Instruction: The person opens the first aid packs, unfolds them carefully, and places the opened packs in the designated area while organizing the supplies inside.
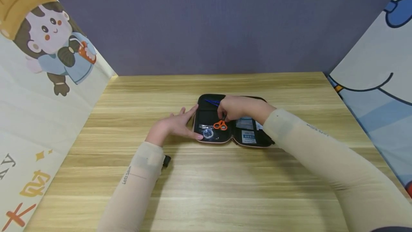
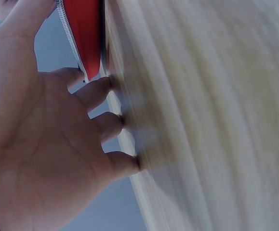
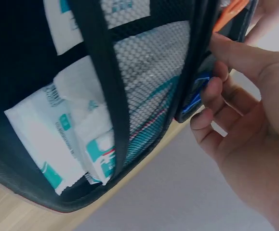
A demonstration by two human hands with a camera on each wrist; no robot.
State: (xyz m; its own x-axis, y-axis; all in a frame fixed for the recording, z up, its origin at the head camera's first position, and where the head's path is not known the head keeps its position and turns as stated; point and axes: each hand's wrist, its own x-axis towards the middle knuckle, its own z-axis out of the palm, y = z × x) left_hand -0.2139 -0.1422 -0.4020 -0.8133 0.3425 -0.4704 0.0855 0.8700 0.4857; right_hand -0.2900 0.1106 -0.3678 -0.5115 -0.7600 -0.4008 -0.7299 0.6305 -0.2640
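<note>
A black zippered first-aid case (image 1: 207,116) lies unfolded on the wooden table. My right hand (image 1: 233,106) reaches over its middle and pinches a pair of scissors (image 1: 220,125) with orange handles, which hang toward me over the left half. In the right wrist view, the thumb of the right hand (image 3: 255,110) meets the orange scissor handle (image 3: 231,14). Blue tweezers (image 1: 212,102) lie at the top of the left half. With fingers spread, my left hand (image 1: 175,124) steadies the case's left edge, thumb at the near corner. The left wrist view shows the case's red outer side (image 2: 84,33).
A clear packet with a coiled item (image 1: 208,133) sits in the left half. White and teal packets (image 3: 47,139) fill the right half, some behind a mesh pocket (image 3: 149,72) and a black strap (image 3: 108,72). A dark partition (image 1: 219,24) stands behind the table.
</note>
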